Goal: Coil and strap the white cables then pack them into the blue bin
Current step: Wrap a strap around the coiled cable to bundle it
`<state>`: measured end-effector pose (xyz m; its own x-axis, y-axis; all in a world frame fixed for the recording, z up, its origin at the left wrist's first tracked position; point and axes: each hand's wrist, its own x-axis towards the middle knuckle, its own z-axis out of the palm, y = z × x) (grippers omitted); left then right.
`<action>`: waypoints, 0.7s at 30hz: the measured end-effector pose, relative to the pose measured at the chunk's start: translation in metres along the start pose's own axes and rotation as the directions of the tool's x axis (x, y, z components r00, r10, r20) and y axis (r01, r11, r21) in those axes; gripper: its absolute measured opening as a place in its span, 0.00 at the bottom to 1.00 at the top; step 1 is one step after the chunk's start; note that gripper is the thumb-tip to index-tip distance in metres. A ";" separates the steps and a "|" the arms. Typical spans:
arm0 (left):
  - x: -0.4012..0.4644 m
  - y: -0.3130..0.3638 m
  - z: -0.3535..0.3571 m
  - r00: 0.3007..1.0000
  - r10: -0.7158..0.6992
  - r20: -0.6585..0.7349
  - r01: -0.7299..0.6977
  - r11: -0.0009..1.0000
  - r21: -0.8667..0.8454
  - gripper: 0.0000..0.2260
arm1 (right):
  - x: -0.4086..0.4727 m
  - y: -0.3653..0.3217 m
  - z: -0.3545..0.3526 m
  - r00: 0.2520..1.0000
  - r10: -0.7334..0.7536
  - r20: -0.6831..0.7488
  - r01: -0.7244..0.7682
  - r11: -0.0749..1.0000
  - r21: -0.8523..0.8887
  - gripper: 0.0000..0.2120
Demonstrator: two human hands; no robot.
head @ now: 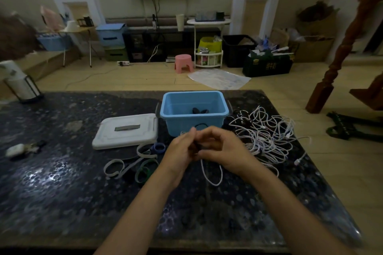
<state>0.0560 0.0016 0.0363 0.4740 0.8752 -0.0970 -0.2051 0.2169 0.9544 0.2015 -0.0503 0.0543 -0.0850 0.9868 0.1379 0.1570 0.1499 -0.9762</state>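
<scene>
My left hand point(182, 149) and my right hand point(223, 149) meet in front of the blue bin point(176, 107), both gripping a coiled white cable point(211, 174) whose loops hang below my fingers. A dark strap sits between my fingers at the coil's top. A tangled pile of white cables point(267, 130) lies right of the bin. The bin stands open with a dark item on its floor. Several straps point(132, 163) in white, blue and green lie left of my hands.
The bin's white lid point(126, 130) lies flat to the left of the bin. A paper towel roll in a holder point(20, 83) stands at the table's far left corner. A small white object point(15, 149) lies near the left edge. The dark table point(62, 182) ends at right.
</scene>
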 end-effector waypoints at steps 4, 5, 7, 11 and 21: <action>-0.001 -0.002 -0.004 0.995 0.022 -0.098 -0.007 0.988 0.152 0.16 | 0.000 0.011 0.004 0.998 0.009 -0.063 -0.020 0.985 -0.171 0.13; -0.002 -0.001 -0.006 0.995 0.039 -0.096 -0.022 0.984 0.175 0.16 | 0.000 0.013 0.003 0.988 -0.024 -0.155 -0.015 0.968 -0.249 0.12; -0.003 0.001 -0.009 0.990 0.095 -0.101 -0.070 0.971 0.230 0.15 | 0.002 0.017 0.000 0.933 -0.104 -0.345 -0.058 0.902 -0.429 0.11; -0.005 0.007 -0.018 0.968 0.217 -0.125 -0.172 0.938 0.301 0.13 | 0.005 0.035 -0.009 0.943 -0.038 -0.330 -0.188 0.759 -0.624 0.18; -0.007 0.005 -0.020 0.975 0.141 -0.173 -0.045 0.882 0.468 0.08 | 0.002 0.018 0.012 0.965 -0.198 -0.172 0.031 0.738 -0.674 0.06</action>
<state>0.0350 0.0052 0.0361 0.2850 0.9585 -0.0087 0.1987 -0.0502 0.9788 0.1925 -0.0467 0.0354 0.0559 0.9331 0.3553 0.7765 0.1830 -0.6030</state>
